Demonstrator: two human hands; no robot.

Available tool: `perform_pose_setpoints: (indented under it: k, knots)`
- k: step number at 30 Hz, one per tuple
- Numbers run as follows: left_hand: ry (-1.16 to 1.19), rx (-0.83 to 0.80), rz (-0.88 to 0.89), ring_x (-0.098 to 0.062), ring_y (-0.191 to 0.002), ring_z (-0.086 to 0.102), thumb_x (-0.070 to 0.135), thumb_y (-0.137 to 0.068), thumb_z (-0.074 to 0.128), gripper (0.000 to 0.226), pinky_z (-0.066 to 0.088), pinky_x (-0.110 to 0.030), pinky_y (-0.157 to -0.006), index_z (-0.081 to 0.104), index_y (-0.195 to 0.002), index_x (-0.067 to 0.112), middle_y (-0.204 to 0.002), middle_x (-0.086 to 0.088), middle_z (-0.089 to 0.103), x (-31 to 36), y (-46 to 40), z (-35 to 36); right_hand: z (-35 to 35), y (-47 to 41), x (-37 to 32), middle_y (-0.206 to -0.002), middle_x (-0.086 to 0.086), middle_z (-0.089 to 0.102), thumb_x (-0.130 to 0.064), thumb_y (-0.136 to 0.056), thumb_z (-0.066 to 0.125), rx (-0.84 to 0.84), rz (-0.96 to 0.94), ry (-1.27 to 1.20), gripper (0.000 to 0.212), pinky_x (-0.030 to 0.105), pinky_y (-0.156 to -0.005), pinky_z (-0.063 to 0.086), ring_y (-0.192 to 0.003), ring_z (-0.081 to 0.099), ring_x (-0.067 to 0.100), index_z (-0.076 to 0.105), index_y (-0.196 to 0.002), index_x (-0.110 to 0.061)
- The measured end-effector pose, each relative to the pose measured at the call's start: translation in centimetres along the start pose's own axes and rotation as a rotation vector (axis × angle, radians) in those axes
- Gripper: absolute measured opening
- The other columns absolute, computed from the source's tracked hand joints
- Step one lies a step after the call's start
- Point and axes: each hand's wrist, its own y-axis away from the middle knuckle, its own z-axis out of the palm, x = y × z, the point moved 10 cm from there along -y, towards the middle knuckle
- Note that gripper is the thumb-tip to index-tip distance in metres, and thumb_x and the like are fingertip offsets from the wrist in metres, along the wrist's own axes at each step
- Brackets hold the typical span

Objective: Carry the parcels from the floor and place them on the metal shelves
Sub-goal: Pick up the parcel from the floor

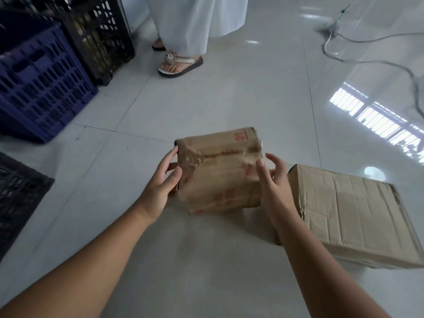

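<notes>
A small taped cardboard parcel (220,171) with red print sits between my hands, low over the tiled floor. My left hand (164,180) presses its left side, fingers curled around the edge. My right hand (274,177) is at its right side, fingers spread and touching or nearly touching the box. A larger, creased cardboard parcel (353,216) lies flat on the floor just right of my right hand. No metal shelf is in view.
A blue plastic crate (39,88) and a black crate (101,35) stand at the far left; another dark crate (18,198) is at the left edge. A person in white clothing and sandals (181,63) stands ahead. A cable (367,63) trails over the floor, far right.
</notes>
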Motion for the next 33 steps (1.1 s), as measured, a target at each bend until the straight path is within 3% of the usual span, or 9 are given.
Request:
perform_pose_setpoints:
  k: [3,7,11,14,18,21,24,28,33]
  knots:
    - [-0.127,0.003,-0.018,0.006,-0.141,0.039,0.06,-0.089,0.066,0.084,0.028,-0.031,-0.123,0.019,-0.159,0.051,-0.149,0.029,0.042,-0.1,-0.5,0.0,0.3,-0.1,1.4,-0.114,-0.006,0.069,-0.041,-0.099,0.069,-0.099,0.062,0.008,0.044,0.037,-0.097,0.058,-0.103,0.07,0.005,0.052,-0.139,-0.038]
    - [-0.181,-0.033,-0.025,0.003,-0.146,0.039,0.051,-0.079,0.07,0.085,0.028,-0.036,-0.126,0.033,-0.156,0.049,-0.149,0.025,0.048,0.6,-1.2,0.4,0.5,-0.1,1.2,-0.124,-0.012,0.063,-0.019,-0.102,0.067,-0.185,0.038,-0.035,0.039,0.002,-0.074,0.051,-0.095,0.063,-0.025,0.055,-0.132,-0.041]
    - [-0.16,-0.014,0.052,0.015,-0.113,0.064,0.021,-0.085,0.076,0.077,0.053,-0.024,-0.104,0.042,-0.151,0.043,-0.148,0.012,0.053,1.8,-0.6,-0.2,0.1,-0.2,1.5,-0.141,0.0,0.056,-0.008,-0.094,0.075,-0.244,0.082,-0.129,0.053,0.026,-0.078,0.061,-0.105,0.071,0.01,0.049,-0.13,-0.037]
    - [-0.174,0.004,0.097,-0.006,-0.114,0.065,0.016,-0.08,0.081,0.081,0.057,-0.024,-0.095,0.038,-0.141,0.047,-0.138,0.01,0.052,1.8,-0.2,-1.1,0.2,0.1,1.7,-0.144,0.0,0.048,-0.003,-0.091,0.077,-0.258,0.049,-0.094,0.061,0.023,-0.078,0.061,-0.104,0.068,0.01,0.041,-0.128,-0.036]
    - [-0.235,-0.061,0.044,-0.005,-0.124,0.057,0.031,-0.078,0.088,0.1,0.053,-0.019,-0.097,0.027,-0.155,0.047,-0.149,0.013,0.045,0.5,0.3,-1.4,1.5,0.8,3.4,-0.144,-0.013,0.044,-0.025,-0.076,0.093,-0.384,0.061,0.022,0.122,0.039,-0.101,0.06,-0.127,0.063,0.015,0.01,-0.16,-0.055]
    - [-0.276,-0.07,0.011,0.011,-0.134,0.05,0.053,-0.064,0.086,0.114,0.041,-0.026,-0.114,0.024,-0.159,0.048,-0.145,0.031,0.051,-0.7,0.8,-1.5,2.5,1.3,3.9,-0.16,-0.012,0.039,-0.027,-0.072,0.095,-0.454,0.024,0.046,0.114,0.036,-0.103,0.059,-0.138,0.058,0.017,0.021,-0.147,-0.071]
    - [-0.252,-0.076,-0.006,0.027,-0.118,0.053,0.044,-0.071,0.091,0.108,0.042,-0.019,-0.107,0.027,-0.159,0.044,-0.137,0.032,0.055,-1.4,1.0,-1.1,2.4,1.3,4.2,-0.16,-0.008,0.044,-0.01,-0.082,0.089,-0.45,0.031,-0.005,0.105,0.021,-0.085,0.061,-0.134,0.061,0.015,0.027,-0.154,-0.056]
    - [-0.229,-0.091,-0.066,0.026,-0.113,0.056,0.062,-0.059,0.09,0.115,0.049,-0.027,-0.106,0.03,-0.155,0.041,-0.137,0.029,0.053,-2.5,1.3,-0.7,2.2,1.3,5.7,-0.163,-0.004,0.034,-0.013,-0.081,0.089,-0.406,0.07,0.063,0.089,0.027,-0.085,0.063,-0.134,0.061,0.026,0.034,-0.145,-0.04]
    - [-0.265,-0.097,-0.075,0.038,-0.108,0.049,0.022,-0.084,0.084,0.11,0.039,-0.002,-0.098,0.01,-0.162,0.045,-0.135,0.043,0.042,-4.6,1.6,0.2,2.9,2.2,7.1,-0.153,-0.021,0.045,-0.008,-0.08,0.09,-0.441,0.059,0.14,0.105,0.034,-0.1,0.06,-0.121,0.067,-0.003,0.025,-0.144,-0.06]
